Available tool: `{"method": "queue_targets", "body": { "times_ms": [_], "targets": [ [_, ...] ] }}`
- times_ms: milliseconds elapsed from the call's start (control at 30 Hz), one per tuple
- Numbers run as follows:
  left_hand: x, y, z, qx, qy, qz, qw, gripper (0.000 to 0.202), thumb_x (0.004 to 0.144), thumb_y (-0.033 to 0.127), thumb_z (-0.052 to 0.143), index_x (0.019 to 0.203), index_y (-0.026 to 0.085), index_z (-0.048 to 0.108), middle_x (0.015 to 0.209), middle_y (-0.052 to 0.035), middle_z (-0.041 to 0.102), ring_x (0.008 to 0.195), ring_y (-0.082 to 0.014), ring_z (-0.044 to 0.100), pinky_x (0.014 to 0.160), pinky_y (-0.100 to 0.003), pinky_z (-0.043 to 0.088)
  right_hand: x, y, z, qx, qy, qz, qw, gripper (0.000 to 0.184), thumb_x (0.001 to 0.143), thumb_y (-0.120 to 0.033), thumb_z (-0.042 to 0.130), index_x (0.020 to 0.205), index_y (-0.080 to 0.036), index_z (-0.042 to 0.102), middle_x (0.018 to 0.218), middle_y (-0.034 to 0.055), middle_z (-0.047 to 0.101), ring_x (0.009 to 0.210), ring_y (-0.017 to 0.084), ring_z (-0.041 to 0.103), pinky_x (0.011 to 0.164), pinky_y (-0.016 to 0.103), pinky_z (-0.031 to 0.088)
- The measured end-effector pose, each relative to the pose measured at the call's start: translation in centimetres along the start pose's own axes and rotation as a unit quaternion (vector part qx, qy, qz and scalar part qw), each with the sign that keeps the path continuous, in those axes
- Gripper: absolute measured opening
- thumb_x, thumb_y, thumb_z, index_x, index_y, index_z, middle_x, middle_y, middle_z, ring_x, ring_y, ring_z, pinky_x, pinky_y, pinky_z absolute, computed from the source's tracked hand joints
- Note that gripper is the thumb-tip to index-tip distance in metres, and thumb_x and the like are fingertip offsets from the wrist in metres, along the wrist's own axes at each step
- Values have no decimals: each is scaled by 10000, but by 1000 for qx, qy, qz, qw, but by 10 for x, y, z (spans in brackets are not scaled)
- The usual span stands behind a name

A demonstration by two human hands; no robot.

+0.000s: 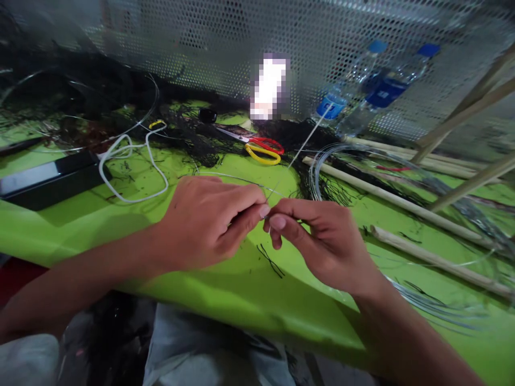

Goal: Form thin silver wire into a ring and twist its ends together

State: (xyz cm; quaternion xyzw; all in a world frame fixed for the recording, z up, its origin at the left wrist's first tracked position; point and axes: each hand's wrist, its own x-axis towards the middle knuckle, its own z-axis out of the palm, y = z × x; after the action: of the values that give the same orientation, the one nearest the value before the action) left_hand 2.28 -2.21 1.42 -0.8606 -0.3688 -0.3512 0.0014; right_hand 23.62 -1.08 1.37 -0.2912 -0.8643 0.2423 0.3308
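My left hand and my right hand meet over the front of the green table. Both are closed in a pinch, fingertips touching or nearly so. Between them they grip a thin pale wire, which slants up and away toward the bottles. Its lower end is mostly hidden by the fingers, and a short bit shows below them. Just beneath my hands lie a few dark strands. Beyond them are scissors with one red and one yellow handle loop.
At left are a white cord and a black box. Coiled clear line, wooden sticks and a wire bundle lie at right. Two bottles stand by the perforated metal panel. Dark fibres run along the back.
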Motion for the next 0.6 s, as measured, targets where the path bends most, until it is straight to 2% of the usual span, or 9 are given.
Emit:
{"method": "queue_targets", "body": {
  "times_ms": [33, 100, 167, 267, 333, 467, 600],
  "targets": [
    [0, 0, -1, -2, -2, 1, 1000, 228, 1025, 255, 535, 829, 194, 635, 550, 69, 466, 512, -106, 409, 570, -285, 319, 0, 1, -1, 5, -4, -14, 1000, 232, 1024, -175, 563, 808, -193, 645, 681, -29, 670, 587, 91, 618, 563, 212, 498],
    [1, 0, -4, -10, -8, -5, 1000, 226, 1024, 252, 535, 829, 192, 632, 553, 71, 470, 509, -100, 407, 562, -281, 314, -3, 3, -1, -50, 36, -79, 995, 106, 970, -122, 603, 953, -185, 687, 842, 21, 746, 724, 127, 699, 655, 240, 560],
    [2, 1, -6, -23, -13, -22, 999, 221, 1021, 242, 534, 828, 192, 630, 555, 75, 467, 496, -92, 394, 539, -273, 299, -6, 6, 1, -152, 101, -145, 972, 188, 914, -83, 668, 1066, -188, 705, 965, 58, 784, 844, 170, 749, 746, 271, 605],
    [3, 2, -9, -45, -18, -43, 998, 218, 1012, 228, 536, 813, 194, 619, 552, 80, 453, 480, -84, 368, 518, -265, 283, -13, 5, 2, -282, 156, -187, 928, 230, 870, -98, 778, 1064, -215, 742, 937, 48, 810, 812, 196, 775, 776, 300, 645],
    [3, 3, -10, -53, -27, -47, 997, 219, 1009, 230, 541, 803, 196, 610, 551, 80, 447, 482, -83, 363, 516, -265, 280, -16, 3, 1, -298, 152, -200, 921, 215, 866, -118, 801, 1045, -229, 755, 896, 37, 816, 750, 199, 776, 746, 322, 663],
    [3, 4, -10, -55, -41, -40, 997, 235, 1014, 234, 533, 793, 195, 603, 557, 73, 457, 491, -81, 381, 520, -262, 291, -16, 0, 3, -279, 150, -205, 926, 189, 874, -140, 802, 1011, -264, 763, 872, 11, 821, 686, 199, 769, 681, 341, 672],
    [2, 4, -9, -52, -35, -32, 998, 248, 1029, 244, 513, 804, 195, 607, 568, 68, 480, 499, -82, 396, 524, -265, 300, -13, -4, 15, -217, 213, -138, 943, 154, 896, -125, 762, 953, -268, 756, 845, -7, 816, 665, 159, 757, 628, 284, 632]
  ]
}}
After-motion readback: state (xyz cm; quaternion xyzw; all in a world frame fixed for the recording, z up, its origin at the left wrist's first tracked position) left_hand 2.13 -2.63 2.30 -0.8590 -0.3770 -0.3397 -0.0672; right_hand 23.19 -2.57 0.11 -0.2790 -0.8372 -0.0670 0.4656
